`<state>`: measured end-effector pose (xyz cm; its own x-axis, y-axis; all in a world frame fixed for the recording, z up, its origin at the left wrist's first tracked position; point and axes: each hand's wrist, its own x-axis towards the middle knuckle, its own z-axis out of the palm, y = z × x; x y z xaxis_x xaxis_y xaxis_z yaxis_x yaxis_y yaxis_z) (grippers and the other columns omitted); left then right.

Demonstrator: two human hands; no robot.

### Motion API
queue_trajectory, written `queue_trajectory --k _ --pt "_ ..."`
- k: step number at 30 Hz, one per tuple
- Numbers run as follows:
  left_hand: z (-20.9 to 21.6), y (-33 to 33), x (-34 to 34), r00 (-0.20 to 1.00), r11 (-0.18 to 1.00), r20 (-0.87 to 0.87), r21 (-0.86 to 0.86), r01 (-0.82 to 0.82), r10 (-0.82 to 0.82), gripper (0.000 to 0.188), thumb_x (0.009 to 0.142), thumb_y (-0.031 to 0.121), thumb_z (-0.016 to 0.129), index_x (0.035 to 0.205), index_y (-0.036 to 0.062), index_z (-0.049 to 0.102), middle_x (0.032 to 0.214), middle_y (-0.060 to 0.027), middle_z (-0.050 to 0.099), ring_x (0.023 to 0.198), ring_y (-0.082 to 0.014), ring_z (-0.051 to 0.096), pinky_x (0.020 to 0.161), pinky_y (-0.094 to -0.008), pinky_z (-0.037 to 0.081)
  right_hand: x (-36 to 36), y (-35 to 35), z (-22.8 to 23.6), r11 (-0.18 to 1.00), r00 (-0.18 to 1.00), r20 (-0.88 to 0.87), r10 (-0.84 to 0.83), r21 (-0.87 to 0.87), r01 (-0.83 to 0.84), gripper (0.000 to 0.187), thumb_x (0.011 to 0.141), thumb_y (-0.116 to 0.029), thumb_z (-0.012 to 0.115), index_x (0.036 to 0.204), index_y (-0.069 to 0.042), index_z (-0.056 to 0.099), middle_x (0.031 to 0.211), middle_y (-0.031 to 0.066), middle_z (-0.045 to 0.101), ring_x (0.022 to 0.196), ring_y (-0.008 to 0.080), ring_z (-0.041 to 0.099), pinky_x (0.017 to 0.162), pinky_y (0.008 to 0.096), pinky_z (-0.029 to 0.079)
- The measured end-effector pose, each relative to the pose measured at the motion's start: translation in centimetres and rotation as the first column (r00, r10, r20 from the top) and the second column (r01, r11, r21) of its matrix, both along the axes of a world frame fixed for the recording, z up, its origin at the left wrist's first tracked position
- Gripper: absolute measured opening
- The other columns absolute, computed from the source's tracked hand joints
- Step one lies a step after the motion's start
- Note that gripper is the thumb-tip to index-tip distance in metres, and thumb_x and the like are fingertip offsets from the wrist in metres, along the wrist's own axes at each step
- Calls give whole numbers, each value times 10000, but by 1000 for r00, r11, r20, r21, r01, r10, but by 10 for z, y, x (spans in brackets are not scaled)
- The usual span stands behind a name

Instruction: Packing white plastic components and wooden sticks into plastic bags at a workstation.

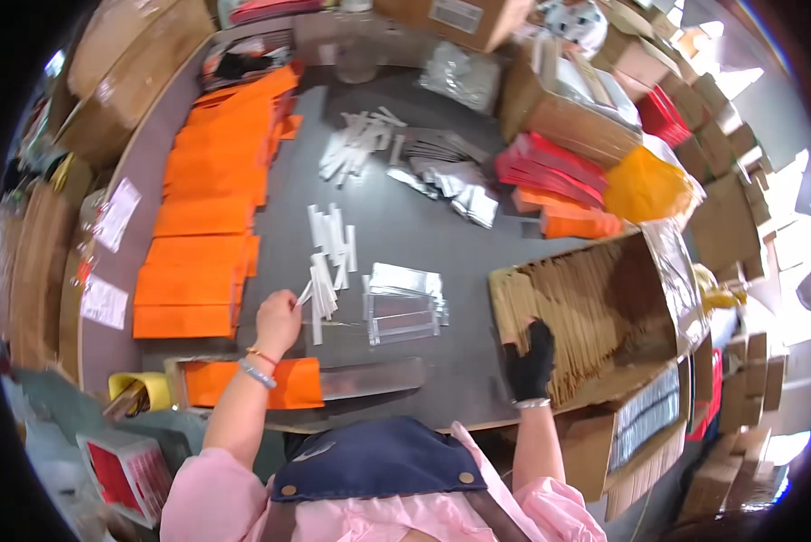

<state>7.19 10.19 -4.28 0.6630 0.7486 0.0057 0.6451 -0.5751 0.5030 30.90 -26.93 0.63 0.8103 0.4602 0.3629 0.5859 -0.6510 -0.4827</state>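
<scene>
My left hand [277, 321] is bare, with bracelets at the wrist, and pinches a thin white strip [304, 294] beside a small heap of white strips [331, 256] on the grey table [405, 226]. A stack of clear plastic sleeves [403, 303] lies just right of it. My right hand [528, 361] wears a black glove and reaches into an open cardboard box [658, 271] packed with tan sticks [568, 316], its fingers resting on them.
Orange paper bags [208, 199] lie in stacks along the table's left side, one more orange bag [259, 383] near the front edge. More white strips [356, 140], silver pouches [450, 176], red and orange packs [550, 172] and cardboard boxes [559, 113] sit farther back.
</scene>
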Motion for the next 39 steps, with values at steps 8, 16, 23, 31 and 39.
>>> queue_trajectory --k 8,16,23,31,39 --pt "34 -38 18 967 988 241 -108 107 -79 122 810 106 685 868 2 658 713 -142 646 657 -308 641 610 -383 504 47 -103 -13 893 960 142 -242 -353 277 421 801 -220 692 1145 -7 576 1138 196 584 1078 382 544 920 459 457" --pt "25 -105 79 862 878 176 30 478 -475 164 750 122 741 866 67 639 951 -100 596 955 -305 566 827 -414 466 56 -90 -16 865 927 -14 -374 -367 343 177 895 -202 597 956 -36 597 958 178 598 947 379 567 822 457 463" --pt "27 -110 87 868 867 20 70 494 -496 424 669 158 813 1041 122 613 978 -60 581 938 -291 555 829 -414 454 56 -91 -15 860 924 -63 -376 -394 324 150 872 -167 587 971 -55 576 995 161 587 979 370 556 840 478 468" --pt "32 -110 85 863 863 16 -2 505 -505 462 647 206 843 1043 117 622 981 -73 581 945 -292 563 839 -419 451 51 -91 -3 854 915 -100 -391 -411 320 183 819 -149 630 962 -51 571 999 154 593 1002 363 566 848 474 472" --pt "27 -108 84 883 866 58 -173 469 -467 312 686 159 810 897 72 598 777 -87 633 771 -296 634 708 -419 481 51 -86 4 838 886 -208 -414 -468 282 208 807 -133 621 996 -61 572 1020 159 596 1010 367 575 855 488 472"
